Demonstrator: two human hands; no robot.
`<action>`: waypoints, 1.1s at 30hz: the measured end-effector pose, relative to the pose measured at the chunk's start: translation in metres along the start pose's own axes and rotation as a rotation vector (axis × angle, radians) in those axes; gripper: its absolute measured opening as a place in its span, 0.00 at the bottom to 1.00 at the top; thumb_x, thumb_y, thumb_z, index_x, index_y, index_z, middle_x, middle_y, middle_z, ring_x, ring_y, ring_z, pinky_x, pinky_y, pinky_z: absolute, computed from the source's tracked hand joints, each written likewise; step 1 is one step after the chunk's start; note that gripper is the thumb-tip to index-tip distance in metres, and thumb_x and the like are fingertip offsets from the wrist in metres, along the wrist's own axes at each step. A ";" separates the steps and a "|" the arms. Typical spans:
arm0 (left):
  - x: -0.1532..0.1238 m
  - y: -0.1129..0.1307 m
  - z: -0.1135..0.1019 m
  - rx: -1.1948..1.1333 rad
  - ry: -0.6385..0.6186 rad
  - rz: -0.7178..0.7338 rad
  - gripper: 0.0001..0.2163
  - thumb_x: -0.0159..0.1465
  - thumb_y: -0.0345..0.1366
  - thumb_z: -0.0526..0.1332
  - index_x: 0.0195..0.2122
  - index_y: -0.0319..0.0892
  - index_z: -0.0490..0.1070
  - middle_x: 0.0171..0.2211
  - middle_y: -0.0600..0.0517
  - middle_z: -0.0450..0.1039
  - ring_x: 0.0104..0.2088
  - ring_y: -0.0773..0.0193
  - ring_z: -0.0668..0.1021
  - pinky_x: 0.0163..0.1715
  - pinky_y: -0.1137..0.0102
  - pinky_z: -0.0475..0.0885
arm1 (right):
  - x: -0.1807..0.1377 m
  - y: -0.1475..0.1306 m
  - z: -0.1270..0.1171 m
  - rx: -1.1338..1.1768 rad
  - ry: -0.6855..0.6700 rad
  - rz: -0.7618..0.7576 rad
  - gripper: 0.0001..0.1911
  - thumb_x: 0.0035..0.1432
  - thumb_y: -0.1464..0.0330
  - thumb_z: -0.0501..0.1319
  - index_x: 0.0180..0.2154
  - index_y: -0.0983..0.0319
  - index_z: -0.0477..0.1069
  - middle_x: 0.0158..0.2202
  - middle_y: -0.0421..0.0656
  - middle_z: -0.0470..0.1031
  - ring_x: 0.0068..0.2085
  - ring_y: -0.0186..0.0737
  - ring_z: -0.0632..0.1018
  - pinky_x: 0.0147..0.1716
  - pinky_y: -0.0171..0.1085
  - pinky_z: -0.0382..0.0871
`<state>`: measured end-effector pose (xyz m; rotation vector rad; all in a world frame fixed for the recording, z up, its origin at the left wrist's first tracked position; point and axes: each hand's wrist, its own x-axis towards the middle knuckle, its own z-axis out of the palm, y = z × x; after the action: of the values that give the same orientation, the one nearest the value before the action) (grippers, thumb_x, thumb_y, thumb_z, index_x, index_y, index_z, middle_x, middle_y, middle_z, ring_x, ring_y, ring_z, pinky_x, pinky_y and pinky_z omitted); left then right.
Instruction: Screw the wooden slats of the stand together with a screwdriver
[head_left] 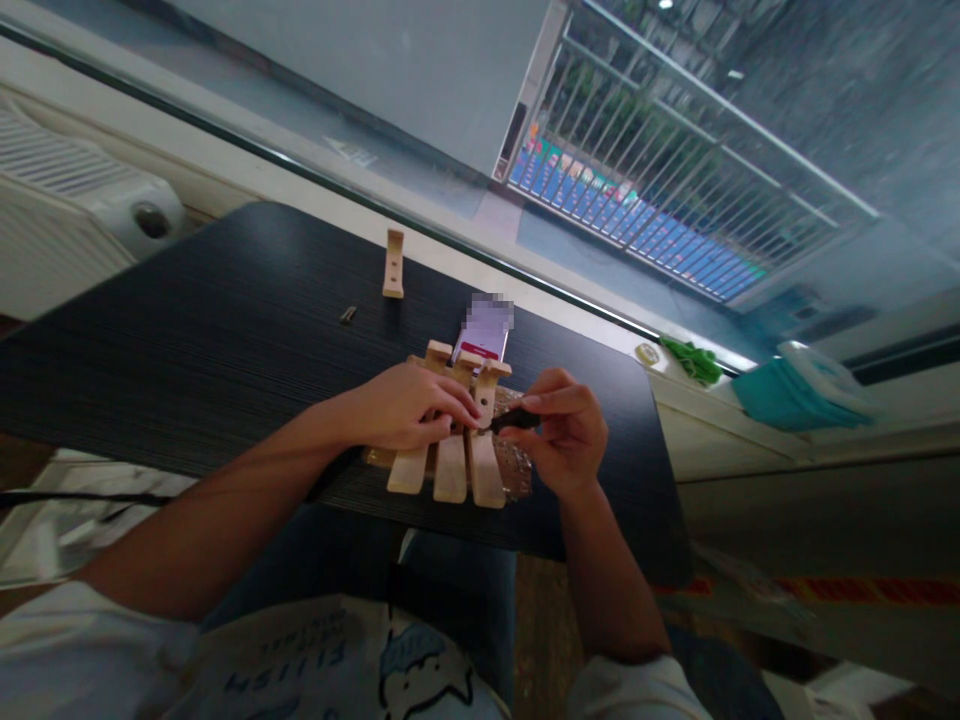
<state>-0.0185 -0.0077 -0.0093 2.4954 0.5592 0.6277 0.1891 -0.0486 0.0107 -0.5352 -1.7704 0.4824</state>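
Slim metal pieces (348,314) and a lone bracket (394,264) lie on the black table (247,310); the left hand (401,403) — fingers close together, any pinch unclear — rests across three wooden brackets (450,480); the right hand (566,435) pinches a black tool (514,419) at the rightmost.

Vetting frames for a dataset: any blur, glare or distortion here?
Head view throughout: black tabletop dim, faint sheen at far left; phone pixelated at top; teal box smeared near right edge; small black tool in right hand soft, tip hard to make out.
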 end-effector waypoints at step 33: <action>0.000 0.004 -0.004 0.003 -0.044 -0.030 0.18 0.57 0.27 0.54 0.40 0.44 0.82 0.45 0.52 0.80 0.41 0.64 0.81 0.44 0.74 0.71 | -0.001 -0.001 -0.006 0.019 -0.140 0.013 0.14 0.57 0.70 0.66 0.46 0.54 0.75 0.38 0.43 0.84 0.31 0.35 0.79 0.27 0.36 0.72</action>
<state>-0.0194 -0.0092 -0.0035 2.4926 0.5803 0.5599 0.1947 -0.0493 0.0117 -0.5100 -1.8953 0.5564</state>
